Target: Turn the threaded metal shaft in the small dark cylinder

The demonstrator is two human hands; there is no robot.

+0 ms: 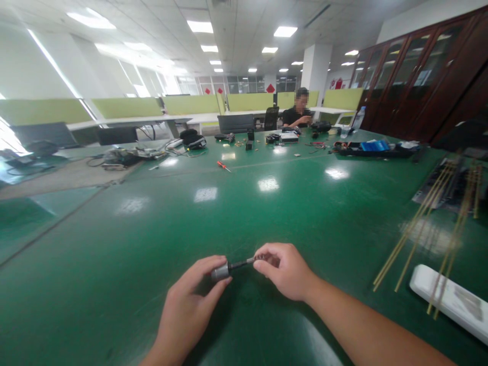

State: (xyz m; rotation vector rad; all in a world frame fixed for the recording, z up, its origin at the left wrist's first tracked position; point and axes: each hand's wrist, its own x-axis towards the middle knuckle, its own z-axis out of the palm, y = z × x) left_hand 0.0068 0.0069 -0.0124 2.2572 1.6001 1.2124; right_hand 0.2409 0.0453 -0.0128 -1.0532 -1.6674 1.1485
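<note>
Low in the head view, above the green tabletop (183, 223), my left hand (188, 300) is closed around a short grey cylinder (220, 272), gripping it between thumb and fingers. From its right end a dark, thin rod (238, 265) reaches across to my right hand (284, 269). There my thumb and index finger pinch the rod's lighter metal end, where a dark ridged or coiled part (260, 257) shows between the fingers. Whether that ridged part is one piece with the rod, I cannot tell. The exact kind of the cylinder is not clear.
A white power strip (450, 300) lies at the right under thin yellowish sticks (415, 223). Farther off are an orange screwdriver (223, 165), a black tray with a blue item (375, 147) and a bottle (359, 119). A person (297, 114) sits at the far side.
</note>
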